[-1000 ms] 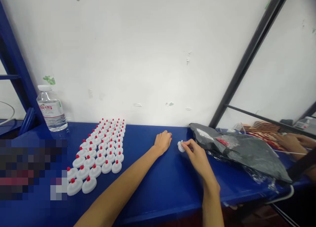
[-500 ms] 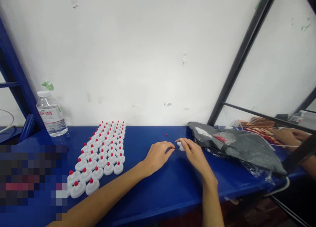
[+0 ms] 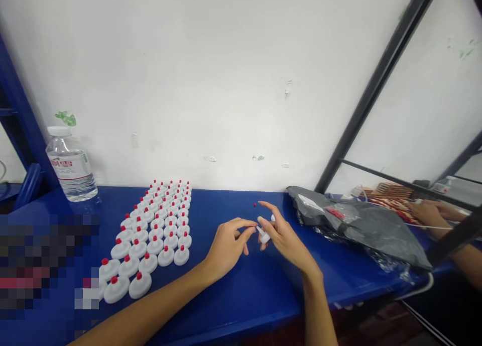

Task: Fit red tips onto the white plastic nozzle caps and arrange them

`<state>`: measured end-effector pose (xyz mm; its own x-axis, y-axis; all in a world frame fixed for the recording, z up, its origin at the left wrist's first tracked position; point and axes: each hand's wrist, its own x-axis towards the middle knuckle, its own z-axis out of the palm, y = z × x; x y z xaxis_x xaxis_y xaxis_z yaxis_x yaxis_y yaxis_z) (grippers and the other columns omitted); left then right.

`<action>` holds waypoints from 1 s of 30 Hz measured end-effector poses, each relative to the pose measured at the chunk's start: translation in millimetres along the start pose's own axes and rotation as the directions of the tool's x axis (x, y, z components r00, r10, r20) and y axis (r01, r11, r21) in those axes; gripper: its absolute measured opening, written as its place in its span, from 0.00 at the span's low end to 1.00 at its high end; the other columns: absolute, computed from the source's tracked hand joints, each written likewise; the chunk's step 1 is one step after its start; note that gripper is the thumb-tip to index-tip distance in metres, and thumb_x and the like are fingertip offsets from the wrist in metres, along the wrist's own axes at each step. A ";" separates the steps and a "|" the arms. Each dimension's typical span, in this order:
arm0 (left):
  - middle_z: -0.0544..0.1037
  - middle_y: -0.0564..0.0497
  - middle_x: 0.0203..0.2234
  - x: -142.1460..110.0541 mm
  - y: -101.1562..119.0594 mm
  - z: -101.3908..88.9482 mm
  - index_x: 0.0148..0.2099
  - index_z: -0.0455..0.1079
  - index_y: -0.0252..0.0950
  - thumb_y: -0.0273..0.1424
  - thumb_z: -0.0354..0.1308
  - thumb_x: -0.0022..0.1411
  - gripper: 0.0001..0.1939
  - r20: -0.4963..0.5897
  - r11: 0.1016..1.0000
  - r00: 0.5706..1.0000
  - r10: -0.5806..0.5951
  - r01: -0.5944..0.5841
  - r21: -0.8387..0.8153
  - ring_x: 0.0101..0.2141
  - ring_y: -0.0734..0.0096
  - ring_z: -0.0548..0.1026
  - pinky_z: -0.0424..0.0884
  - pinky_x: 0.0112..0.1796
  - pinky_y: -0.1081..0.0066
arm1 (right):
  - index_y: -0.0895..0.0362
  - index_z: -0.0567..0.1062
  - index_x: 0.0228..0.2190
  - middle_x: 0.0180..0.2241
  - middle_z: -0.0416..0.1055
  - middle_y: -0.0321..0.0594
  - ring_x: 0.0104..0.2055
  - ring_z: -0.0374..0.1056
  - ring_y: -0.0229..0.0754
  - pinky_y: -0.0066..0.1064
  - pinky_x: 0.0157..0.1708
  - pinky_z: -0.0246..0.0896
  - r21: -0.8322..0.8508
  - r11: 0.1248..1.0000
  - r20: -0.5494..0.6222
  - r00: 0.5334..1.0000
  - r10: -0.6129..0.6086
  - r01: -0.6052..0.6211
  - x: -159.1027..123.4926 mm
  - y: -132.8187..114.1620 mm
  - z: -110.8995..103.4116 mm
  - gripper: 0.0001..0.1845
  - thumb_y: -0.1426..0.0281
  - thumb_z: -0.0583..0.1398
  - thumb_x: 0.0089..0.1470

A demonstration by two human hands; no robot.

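My right hand (image 3: 282, 234) holds a small white piece with a tapered nozzle (image 3: 265, 235), its tip pointing left. The index finger of that hand is raised and bent. My left hand (image 3: 230, 243) is closed in a pinch right at the nozzle's tip; whatever its fingertips hold is too small to make out. Another bit of white (image 3: 273, 217) shows behind my right fingers, mostly hidden. Just beyond them, a tiny red cap (image 3: 255, 204) lies on the blue table (image 3: 218, 306). Left of my hands stand rows of squat round white pieces with red caps (image 3: 182, 255).
A water bottle (image 3: 71, 167) stands at the back left. On the right, a grey plastic bag (image 3: 376, 230) carries a clear packet of red pieces (image 3: 337, 213). Behind a dark metal post (image 3: 376, 92), another person's hands (image 3: 433, 213) are beside striped stacks.
My hands have come together, the left fingertips now at the nozzle. The white piece has turned so its nozzle shows, and my right index finger has lifted. The view has shifted slightly.
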<state>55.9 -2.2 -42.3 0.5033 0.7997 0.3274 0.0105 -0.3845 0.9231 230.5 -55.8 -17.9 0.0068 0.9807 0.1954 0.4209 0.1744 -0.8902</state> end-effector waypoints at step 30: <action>0.81 0.50 0.35 -8.0 0.2 4.2 0.42 0.81 0.36 0.33 0.60 0.65 0.11 0.003 1.000 1.000 0.014 -0.014 -0.027 0.17 0.80 0.72 0.66 0.23 0.75 | 0.51 0.63 0.59 0.25 0.71 0.30 0.25 0.70 0.40 0.30 0.27 0.65 -0.114 0.993 -0.055 0.998 -0.019 0.012 1.3 -3.1 1.5 0.29 0.49 0.56 0.64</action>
<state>55.5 -10.7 -45.6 0.5064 0.7926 0.3395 -0.0195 -0.3831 0.9235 227.9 -54.9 -15.5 0.0487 0.9710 0.2342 0.5219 0.1752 -0.8348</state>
